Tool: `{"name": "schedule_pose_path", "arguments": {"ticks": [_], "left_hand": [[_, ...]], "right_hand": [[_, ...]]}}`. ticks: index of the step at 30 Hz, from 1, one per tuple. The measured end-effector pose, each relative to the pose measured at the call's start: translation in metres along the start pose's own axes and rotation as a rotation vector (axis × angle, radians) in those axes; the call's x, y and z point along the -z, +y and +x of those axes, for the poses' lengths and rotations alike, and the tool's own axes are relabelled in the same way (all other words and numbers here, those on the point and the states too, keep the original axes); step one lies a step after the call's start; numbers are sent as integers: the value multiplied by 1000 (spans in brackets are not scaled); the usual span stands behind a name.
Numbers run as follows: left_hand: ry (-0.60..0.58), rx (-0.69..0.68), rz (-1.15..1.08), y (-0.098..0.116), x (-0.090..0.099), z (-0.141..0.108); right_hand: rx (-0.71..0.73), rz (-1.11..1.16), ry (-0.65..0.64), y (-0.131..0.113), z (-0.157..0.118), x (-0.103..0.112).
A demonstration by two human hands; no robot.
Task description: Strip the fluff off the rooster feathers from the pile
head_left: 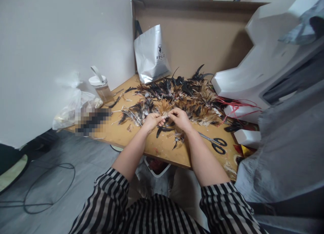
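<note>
My left hand (153, 121) and my right hand (180, 119) meet over the wooden table, their fingertips pinched close together. Between them is the pale base of a small brown feather bunch (163, 106), whose tips fan away from me; the exact grip is too small to make out. Just beyond my fingers lies a wide pile of black, brown and tan feathers (182, 88). A few dark loose feathers (164, 129) rest on the tabletop below my hands. To the right of my right forearm lie black-handled scissors (219, 146), blades partly behind the arm.
A silver bag (152, 55) leans at the table's back against a cardboard panel (202, 34). On the left are a lidded drink cup (101, 88) and a plastic bag (73, 105). Red strings (238, 104) and white foam (246, 137) sit at the right. Under the table's edge (164, 157) is a bin (158, 168).
</note>
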State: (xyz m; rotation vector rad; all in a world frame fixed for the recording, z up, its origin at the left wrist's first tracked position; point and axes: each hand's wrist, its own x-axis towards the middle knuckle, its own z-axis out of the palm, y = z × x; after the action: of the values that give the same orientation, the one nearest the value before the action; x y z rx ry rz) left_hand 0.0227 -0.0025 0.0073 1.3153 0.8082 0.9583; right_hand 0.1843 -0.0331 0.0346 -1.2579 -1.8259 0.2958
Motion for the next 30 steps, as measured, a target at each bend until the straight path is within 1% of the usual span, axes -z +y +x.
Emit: {"name": "schedule_pose_path", "arguments": {"ticks": [4, 7, 9, 11, 14, 17, 19, 21, 23, 25, 27, 30], "left_hand": [[84, -15, -94, 3, 3, 2], [208, -24, -217, 5, 6, 4], [280, -23, -296, 7, 7, 4], [308, -18, -334, 8, 8, 5], [301, -17, -335, 7, 8, 5], [288, -18, -331, 5, 8, 6], [271, -14, -331, 3, 8, 6], [257, -7, -322, 2, 8, 6], [248, 0, -303, 1, 8, 6], [240, 3, -285, 1, 7, 6], [232, 1, -268, 0, 7, 6], [215, -2, -234, -1, 7, 7]], "right_hand": [[-77, 45, 101, 8, 1, 0], [-114, 12, 150, 13, 1, -2], [-110, -62, 122, 15, 1, -4], [-98, -152, 43, 14, -1, -6], [-94, -252, -122, 11, -3, -3], [-96, -281, -295, 9, -4, 2], [-91, -300, -371, 10, -4, 3], [-84, -333, -412, 11, -5, 3], [-74, -354, -428, 12, -4, 1], [-66, -333, -404, 12, -4, -1], [-82, -262, -347, 13, -3, -2], [-178, -91, -260, 15, -3, -2]]}}
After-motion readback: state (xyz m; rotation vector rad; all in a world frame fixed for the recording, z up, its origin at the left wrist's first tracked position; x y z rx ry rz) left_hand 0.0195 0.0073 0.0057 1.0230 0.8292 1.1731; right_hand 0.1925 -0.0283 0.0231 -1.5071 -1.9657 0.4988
